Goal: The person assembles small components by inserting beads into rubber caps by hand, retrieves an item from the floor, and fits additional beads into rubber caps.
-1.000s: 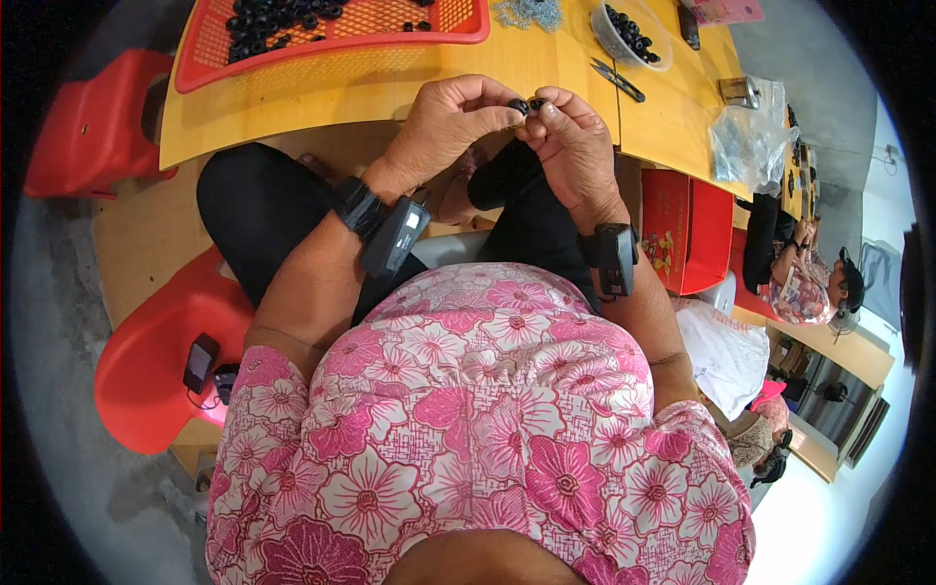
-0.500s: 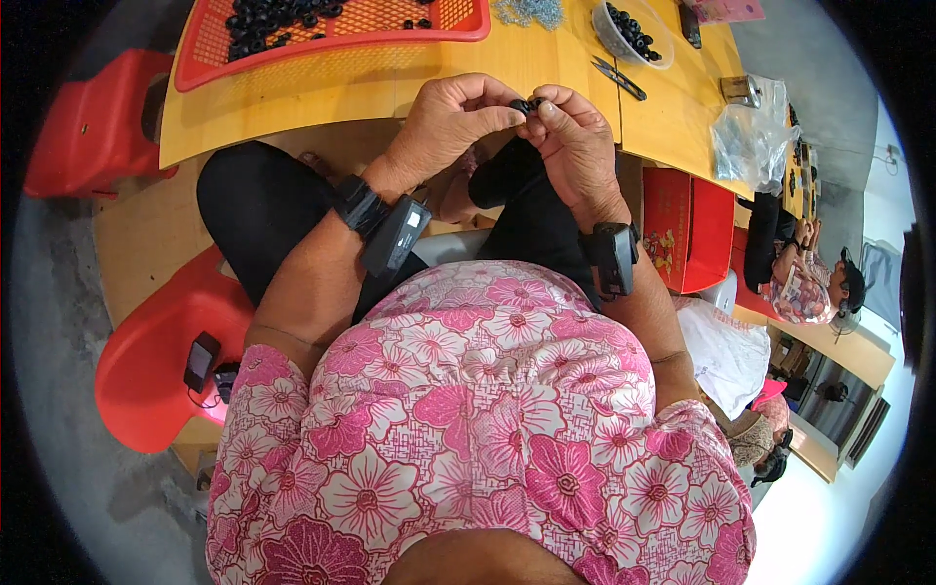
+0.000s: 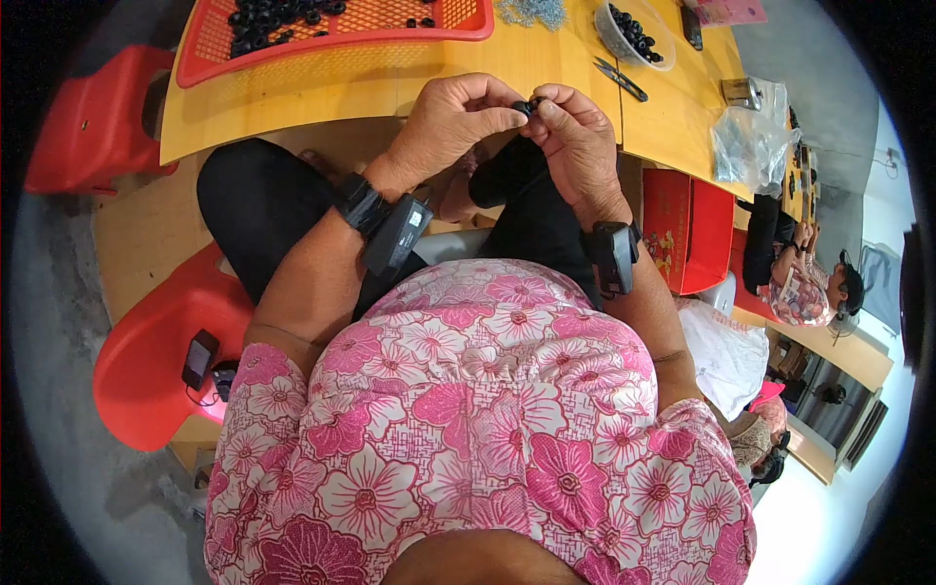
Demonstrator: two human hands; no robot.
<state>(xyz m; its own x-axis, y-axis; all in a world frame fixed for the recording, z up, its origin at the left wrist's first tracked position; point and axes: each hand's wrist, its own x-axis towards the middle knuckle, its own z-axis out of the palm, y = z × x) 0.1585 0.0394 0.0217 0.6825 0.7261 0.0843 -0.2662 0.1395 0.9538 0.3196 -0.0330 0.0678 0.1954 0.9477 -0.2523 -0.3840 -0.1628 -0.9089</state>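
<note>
My left hand (image 3: 450, 122) and my right hand (image 3: 575, 136) meet fingertip to fingertip just above the near edge of the yellow wooden table (image 3: 322, 93). Together they pinch a small black ring-shaped part (image 3: 527, 105) between thumbs and forefingers. Each wrist carries a black strap with a small black device. Most of the part is hidden by my fingers.
A red mesh tray (image 3: 331, 34) with several black rings lies at the table's far left. A white bowl (image 3: 629, 34) of black parts, small snips (image 3: 620, 80), a clear plastic bag (image 3: 749, 141) and a red box (image 3: 687, 229) are to the right. Red plastic stools (image 3: 156, 361) flank my legs; another person (image 3: 799, 283) sits at right.
Both hands have stayed together at the table edge, with only small finger movements on the black part.
</note>
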